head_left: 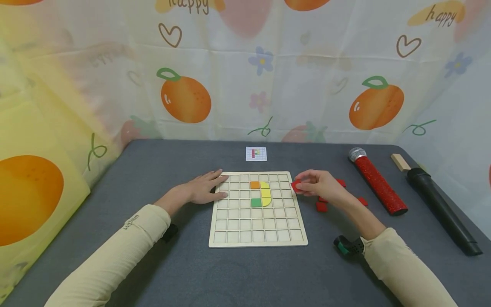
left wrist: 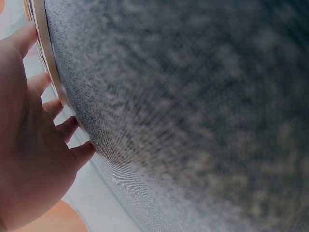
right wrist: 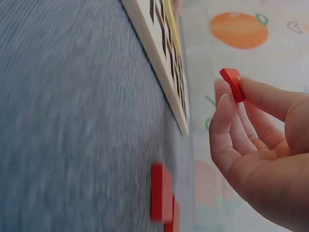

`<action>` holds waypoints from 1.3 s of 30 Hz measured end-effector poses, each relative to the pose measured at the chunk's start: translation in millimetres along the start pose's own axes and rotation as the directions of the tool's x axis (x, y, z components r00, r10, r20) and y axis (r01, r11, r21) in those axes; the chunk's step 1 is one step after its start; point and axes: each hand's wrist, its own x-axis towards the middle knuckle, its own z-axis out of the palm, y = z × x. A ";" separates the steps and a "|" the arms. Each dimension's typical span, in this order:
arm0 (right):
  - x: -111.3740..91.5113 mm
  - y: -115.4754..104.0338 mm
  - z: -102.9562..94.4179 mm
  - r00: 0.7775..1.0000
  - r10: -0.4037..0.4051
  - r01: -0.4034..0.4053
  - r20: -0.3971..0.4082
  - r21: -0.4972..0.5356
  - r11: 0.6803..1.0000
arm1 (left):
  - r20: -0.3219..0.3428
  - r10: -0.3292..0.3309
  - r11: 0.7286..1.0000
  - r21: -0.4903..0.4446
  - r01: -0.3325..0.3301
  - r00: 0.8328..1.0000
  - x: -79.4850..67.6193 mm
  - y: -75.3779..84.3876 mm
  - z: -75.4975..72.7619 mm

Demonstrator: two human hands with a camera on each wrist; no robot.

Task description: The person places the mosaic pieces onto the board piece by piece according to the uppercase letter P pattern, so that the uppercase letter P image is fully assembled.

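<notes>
A pale wooden grid board point(head_left: 234, 224) lies on the dark table. Set in its cells are an orange square tile point(head_left: 255, 185), a green square tile point(head_left: 256, 203) and a column of yellow tiles point(head_left: 265, 193) with rounded ends. My left hand point(head_left: 199, 188) rests at the board's upper left edge, fingers spread, thumb and fingertips touching the rim. Just off the board's right edge, my right hand point(head_left: 320, 184) pinches a red tile point(right wrist: 233, 85) between thumb and fingers, held above the table. Several loose red tiles point(head_left: 322, 207) lie beneath and beside that hand.
A small printed card point(head_left: 255, 154) with a coloured grid pattern lies behind the board. To the right are a red glittery microphone point(head_left: 381, 185), a long black cylindrical object point(head_left: 441, 209) and a light wooden block point(head_left: 400, 162). A fruit-patterned cloth point(head_left: 230, 94) hangs behind the table.
</notes>
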 end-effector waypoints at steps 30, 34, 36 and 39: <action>41.3 -26.3 61.0 0.990 0.138 -0.135 -0.019 0.106 0.985 | 0.011 0.002 1.000 -0.015 -0.002 1.000 0.3 2.2 -0.7; 46.0 -26.7 67.7 0.988 0.152 -0.150 0.000 0.142 0.978 | 0.010 0.001 1.000 -0.013 0.000 1.000 0.0 2.5 -1.0; 47.5 -27.2 70.4 0.987 0.158 -0.157 0.001 0.148 0.976 | 0.011 -0.001 1.000 -0.014 0.001 1.000 -0.1 2.8 -1.1; 49.9 -28.0 73.6 0.986 0.165 -0.162 -0.002 0.154 0.975 | 0.012 0.000 1.000 -0.017 0.000 1.000 -0.3 2.9 -1.4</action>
